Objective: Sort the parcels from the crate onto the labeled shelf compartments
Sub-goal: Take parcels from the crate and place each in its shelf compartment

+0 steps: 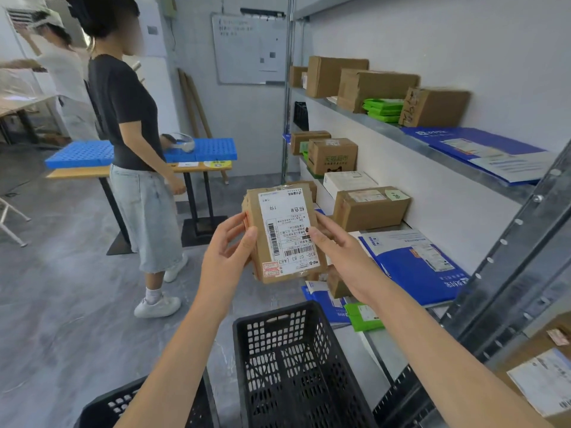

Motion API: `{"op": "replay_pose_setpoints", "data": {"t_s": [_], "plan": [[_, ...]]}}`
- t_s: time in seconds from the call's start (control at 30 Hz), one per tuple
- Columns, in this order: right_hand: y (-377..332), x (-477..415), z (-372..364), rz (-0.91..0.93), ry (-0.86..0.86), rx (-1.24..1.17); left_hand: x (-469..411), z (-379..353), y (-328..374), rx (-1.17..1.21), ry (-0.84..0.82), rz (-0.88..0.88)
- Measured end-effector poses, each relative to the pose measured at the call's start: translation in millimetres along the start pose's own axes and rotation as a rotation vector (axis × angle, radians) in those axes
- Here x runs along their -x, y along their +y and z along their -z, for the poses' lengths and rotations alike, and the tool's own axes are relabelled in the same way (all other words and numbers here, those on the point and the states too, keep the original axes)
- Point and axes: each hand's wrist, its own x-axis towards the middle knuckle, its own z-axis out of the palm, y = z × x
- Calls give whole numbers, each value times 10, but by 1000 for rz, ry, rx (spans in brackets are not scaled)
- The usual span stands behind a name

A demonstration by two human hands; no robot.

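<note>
Above the black crate (296, 359), left hand (225, 257) and right hand (343, 257) clamp the brown parcel (285, 239) by its sides; its upside-down label (282, 211) risks a misread and the wrong shelf (401, 139) compartment.

Lit brightly and evenly by soft, diffuse indoor light from above, to judge by faint, soft-edged shadows pooled on the grey floor (61, 288) directly beneath the tabletop (77, 173). Mild sheen along the metal shelf upright (513, 248); pale, washed-out tone across the whiteboard (247, 47), its writing too faint to read. Sharpest at centre, with label print on the parcel (284, 230) crisp between the left hand (225, 261) and right hand (343, 251) gripping it. Softened and smeared toward the far left, around a motion-blurred figure in white (58, 66). Strong wide-angle bending at the edges: shelf lines splayed outward, upright leaning, forearms stretched long toward the bottom corners.
</note>
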Motion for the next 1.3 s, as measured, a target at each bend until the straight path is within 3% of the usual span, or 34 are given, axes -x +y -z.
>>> {"op": "replay_pose_setpoints", "data": {"t_s": [0.27,0.4,0.53,0.63,0.77,1.03,1.3], "plan": [[-11,27,125,-69,-87,3,-112,69,-4,-91,-189,77],[31,-15,101,-77,96,-146,-102,18,-9,114,-53,27],[56,1,-73,-146,-11,-90,-81,-79,-24,241,21,35],[14,20,-171,-71,60,-60,-23,-138,-26,211,46,46],[-49,10,-87,9,234,-157,-12,-40,18,-57,90,69],[-40,-34,-63,121,199,136,40,60,104,-37,90,57],[-145,-52,-115,204,124,131,101,28,142,-60,-2,106]]}}
